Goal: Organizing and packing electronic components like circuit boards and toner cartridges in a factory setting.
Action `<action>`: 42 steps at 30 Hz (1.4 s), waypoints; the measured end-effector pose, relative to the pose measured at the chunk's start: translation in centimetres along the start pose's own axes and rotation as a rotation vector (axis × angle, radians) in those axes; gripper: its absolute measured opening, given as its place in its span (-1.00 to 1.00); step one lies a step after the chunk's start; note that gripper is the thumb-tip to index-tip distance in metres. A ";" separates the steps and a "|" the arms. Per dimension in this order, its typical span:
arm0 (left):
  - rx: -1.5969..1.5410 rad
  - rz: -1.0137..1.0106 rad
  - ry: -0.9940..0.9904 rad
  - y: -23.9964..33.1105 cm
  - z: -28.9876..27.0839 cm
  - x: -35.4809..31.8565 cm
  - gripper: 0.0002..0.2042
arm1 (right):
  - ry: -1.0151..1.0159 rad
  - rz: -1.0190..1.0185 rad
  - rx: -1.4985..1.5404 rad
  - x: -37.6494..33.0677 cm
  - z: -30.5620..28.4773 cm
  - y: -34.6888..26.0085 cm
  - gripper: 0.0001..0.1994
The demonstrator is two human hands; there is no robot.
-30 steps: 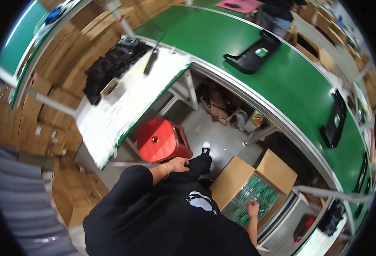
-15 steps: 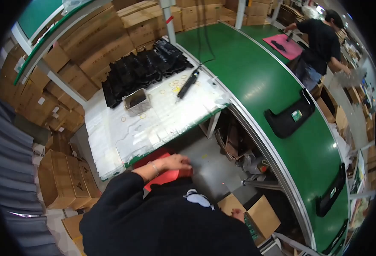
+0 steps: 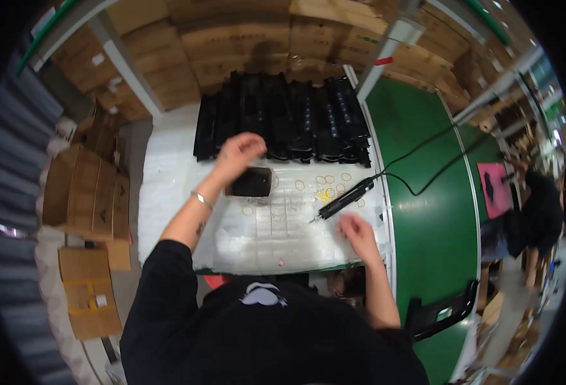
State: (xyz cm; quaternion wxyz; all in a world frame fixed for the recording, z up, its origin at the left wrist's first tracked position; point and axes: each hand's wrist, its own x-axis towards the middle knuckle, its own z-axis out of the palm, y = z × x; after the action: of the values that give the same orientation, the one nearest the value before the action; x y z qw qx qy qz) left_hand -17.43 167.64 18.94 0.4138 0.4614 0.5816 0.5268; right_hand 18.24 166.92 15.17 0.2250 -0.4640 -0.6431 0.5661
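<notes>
With right grip (image 3: 355, 232) loosely curled, blurred beside the black screwdriver (image 3: 347, 197), could not tell empty from grasping; likewise with left grip (image 3: 240, 153), near the black parts (image 3: 276, 119). Judged the screwdriver rigid, best held round its barrel; the parts light, slick, best lifted by long edges. Saw these glossy, overlapping across the desk's (image 3: 174, 170) far side.
</notes>
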 end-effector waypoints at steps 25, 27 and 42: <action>0.388 -0.309 0.300 -6.5 -7.9 16.4 -0.47 | 0.464 -0.205 -0.751 27.8 2.8 -12.4 -0.77; 0.267 -0.456 0.328 -5.6 -8.1 16.1 -0.37 | 0.428 -0.163 -0.806 27.3 3.3 -11.3 -0.77; 0.794 -0.136 0.391 -7.3 -6.4 13.0 -0.37 | 0.342 0.115 -0.725 30.7 6.4 -9.3 -0.45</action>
State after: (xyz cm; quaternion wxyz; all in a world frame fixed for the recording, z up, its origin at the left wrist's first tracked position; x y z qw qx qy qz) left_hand -27.37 178.71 12.37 0.1208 0.4371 0.8350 0.3115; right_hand -4.51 190.41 15.03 0.1186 -0.6359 -0.7275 0.2288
